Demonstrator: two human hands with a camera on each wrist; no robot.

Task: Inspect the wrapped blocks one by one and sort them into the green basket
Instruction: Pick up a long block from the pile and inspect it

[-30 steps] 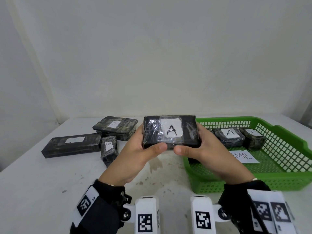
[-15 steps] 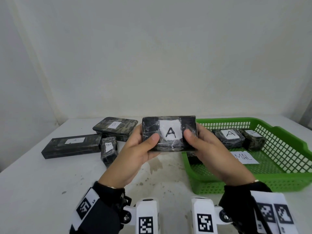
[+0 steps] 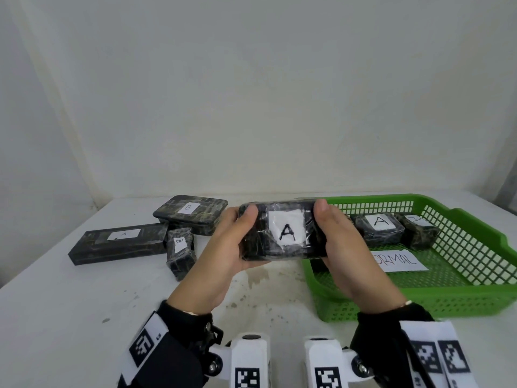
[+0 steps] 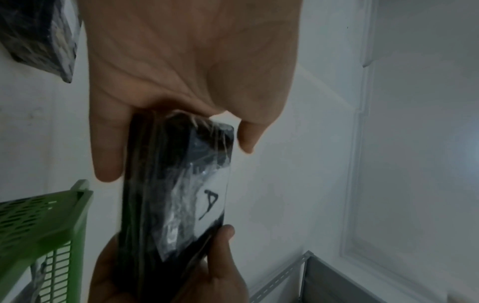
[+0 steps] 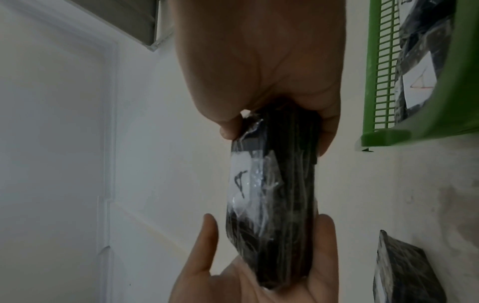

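Observation:
I hold a black wrapped block with a white label marked A above the table, between both hands. My left hand grips its left end, thumb on the top edge. My right hand grips its right end the same way. The block shows in the left wrist view with fingers behind it, and the block appears again in the right wrist view. The green basket stands to the right, holding two wrapped blocks, one marked A and another, plus a paper note.
Three wrapped blocks lie on the white table at the left: a long one, a flat one marked B and a small one. A white wall stands close behind the table. The table surface below the held block is stained.
Both hands have tipped the block's labelled face further toward me and lowered it slightly. My thumbs moved from the lower front edge up to the top edge.

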